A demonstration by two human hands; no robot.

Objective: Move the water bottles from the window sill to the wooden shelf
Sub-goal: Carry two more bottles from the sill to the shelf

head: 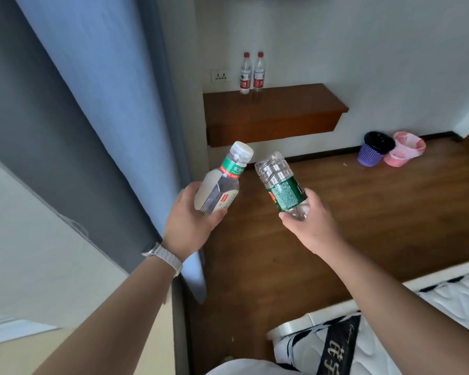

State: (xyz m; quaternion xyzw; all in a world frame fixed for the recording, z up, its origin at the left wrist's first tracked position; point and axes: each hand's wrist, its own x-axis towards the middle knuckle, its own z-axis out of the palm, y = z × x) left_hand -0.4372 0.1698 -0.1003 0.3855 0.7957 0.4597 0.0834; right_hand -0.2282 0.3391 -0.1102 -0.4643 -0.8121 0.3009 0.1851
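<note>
White-capped bottle [219, 186], green-labelled bottle [283, 189] tilted, midair; two red-capped bottles [245, 77] upright on wooden shelf [282, 109].

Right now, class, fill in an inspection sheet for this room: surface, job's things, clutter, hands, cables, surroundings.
Surface: brown wooden wall shelf, bearing left red-capped clear bottle and right red-capped clear bottle, upright.
Job's things: white-capped clear bottle, dark-green-labelled clear bottle, both tilted in mid-air, short of the shelf.
Clutter: purple mesh bin, pink bin, side by side on the wooden floor.
Hands: left hand grips the white-capped bottle; right hand grips the dark-green-labelled one.
Cables: nothing seen.
Surroundings: blue curtain, white wall socket, bed corner.
</note>
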